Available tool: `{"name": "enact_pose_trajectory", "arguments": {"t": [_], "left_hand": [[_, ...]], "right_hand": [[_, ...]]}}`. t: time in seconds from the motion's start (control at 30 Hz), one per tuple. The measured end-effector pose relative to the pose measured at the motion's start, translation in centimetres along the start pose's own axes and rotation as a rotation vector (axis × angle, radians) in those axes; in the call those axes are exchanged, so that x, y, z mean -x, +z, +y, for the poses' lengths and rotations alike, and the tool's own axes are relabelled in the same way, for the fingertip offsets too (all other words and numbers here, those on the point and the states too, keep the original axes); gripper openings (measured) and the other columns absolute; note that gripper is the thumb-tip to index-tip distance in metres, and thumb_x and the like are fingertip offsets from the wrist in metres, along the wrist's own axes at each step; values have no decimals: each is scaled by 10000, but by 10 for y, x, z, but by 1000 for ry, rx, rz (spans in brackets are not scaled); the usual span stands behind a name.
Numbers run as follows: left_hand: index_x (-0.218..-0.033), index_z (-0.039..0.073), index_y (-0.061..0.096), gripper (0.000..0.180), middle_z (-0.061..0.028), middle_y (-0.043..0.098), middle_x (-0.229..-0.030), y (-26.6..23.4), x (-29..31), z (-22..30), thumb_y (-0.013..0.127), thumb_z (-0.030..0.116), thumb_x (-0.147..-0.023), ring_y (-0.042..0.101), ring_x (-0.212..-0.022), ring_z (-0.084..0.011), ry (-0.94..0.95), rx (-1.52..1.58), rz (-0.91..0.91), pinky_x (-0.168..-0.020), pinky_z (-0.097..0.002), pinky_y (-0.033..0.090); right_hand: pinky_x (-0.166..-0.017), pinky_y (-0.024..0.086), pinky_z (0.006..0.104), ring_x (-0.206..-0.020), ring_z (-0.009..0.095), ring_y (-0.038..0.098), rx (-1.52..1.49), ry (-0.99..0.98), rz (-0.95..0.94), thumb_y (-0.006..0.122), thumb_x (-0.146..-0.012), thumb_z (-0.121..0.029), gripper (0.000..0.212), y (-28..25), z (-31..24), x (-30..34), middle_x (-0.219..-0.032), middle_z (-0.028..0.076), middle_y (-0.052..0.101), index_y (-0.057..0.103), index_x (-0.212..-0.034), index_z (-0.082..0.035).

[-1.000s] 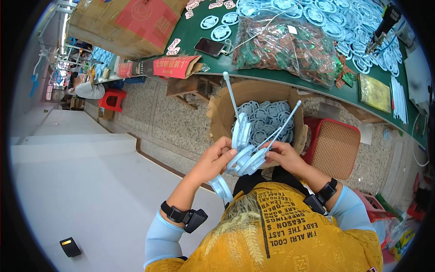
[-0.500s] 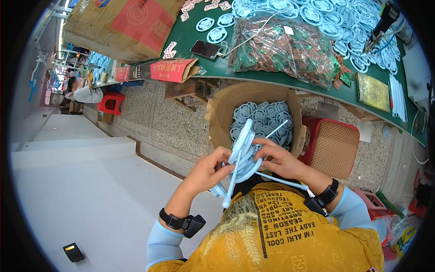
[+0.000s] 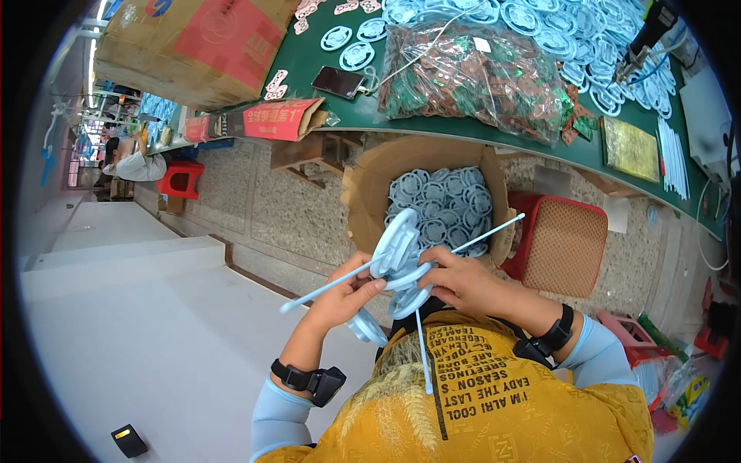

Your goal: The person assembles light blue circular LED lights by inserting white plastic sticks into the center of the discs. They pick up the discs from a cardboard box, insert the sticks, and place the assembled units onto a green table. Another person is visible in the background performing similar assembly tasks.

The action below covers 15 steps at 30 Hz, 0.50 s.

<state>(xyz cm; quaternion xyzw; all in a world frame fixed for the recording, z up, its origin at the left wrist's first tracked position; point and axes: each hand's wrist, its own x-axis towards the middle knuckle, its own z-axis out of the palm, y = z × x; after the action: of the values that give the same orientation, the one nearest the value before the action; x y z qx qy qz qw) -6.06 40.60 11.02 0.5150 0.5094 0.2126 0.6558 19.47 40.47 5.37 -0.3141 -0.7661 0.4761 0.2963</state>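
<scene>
Close in front of my body I hold a bunch of light blue plastic ring-shaped pieces [image 3: 399, 235] with both hands. My left hand [image 3: 346, 297] grips them from the left, its thumb pressed toward the rings. From the right, the fingers of my right hand [image 3: 463, 282] close on the edge of a ring. Thin light blue rods stick out of the bunch: one to the left [image 3: 320, 292], one to the upper right [image 3: 494, 233] and one down over my yellow shirt. Another round blue piece [image 3: 367, 328] hangs below my left hand. The bunch overlaps, so its joins are hidden.
Beyond my hands stands an open cardboard box [image 3: 360, 193] with many similar rings [image 3: 440, 204]. A red-framed stool [image 3: 567, 247] is right of it. The green table [image 3: 351, 116] bears a bag of brown and green boards [image 3: 471, 85], a phone [image 3: 337, 82] and blue rings.
The bunch has been turned in my hands. One rod that pointed down now points left, another now hangs downward, and the upper-right rod reaches farther out. My view has shifted slightly.
</scene>
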Motion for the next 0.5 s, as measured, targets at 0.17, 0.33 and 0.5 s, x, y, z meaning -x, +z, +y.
{"name": "enact_pose_trajectory", "arguments": {"t": [0.17, 0.33, 0.5], "left_hand": [[-1179, 36, 474, 288, 7, 600, -795, -9, -11, -27, 593, 95, -923, 505, -648, -42, -139, 83, -37, -551, -202, 392], [-1328, 64, 384, 488, 13, 582, -771, -7, -32, -58, 614, 59, -898, 427, -570, -30, -279, 217, 18, -488, -180, 318], [-1301, 80, 389, 460, -6, 577, -868, -5, -53, -100, 603, 38, -896, 459, -585, -31, -293, 161, 6, -499, -182, 338]], "right_hand": [[-665, 529, 441, -793, 330, 628, 67, 11, -45, 647, -806, -89, 154, 12, 7, 1, -1161, 94, 500, 562, -934, -102], [-756, 525, 429, -898, 333, 623, 50, 215, -148, 665, -795, -64, 183, 30, 34, 2, -1168, 99, 504, 596, -960, -101], [-737, 523, 405, -904, 327, 627, 11, 327, -108, 668, -802, -74, 175, 52, 82, 3, -1220, 99, 500, 604, -963, -101]]}}
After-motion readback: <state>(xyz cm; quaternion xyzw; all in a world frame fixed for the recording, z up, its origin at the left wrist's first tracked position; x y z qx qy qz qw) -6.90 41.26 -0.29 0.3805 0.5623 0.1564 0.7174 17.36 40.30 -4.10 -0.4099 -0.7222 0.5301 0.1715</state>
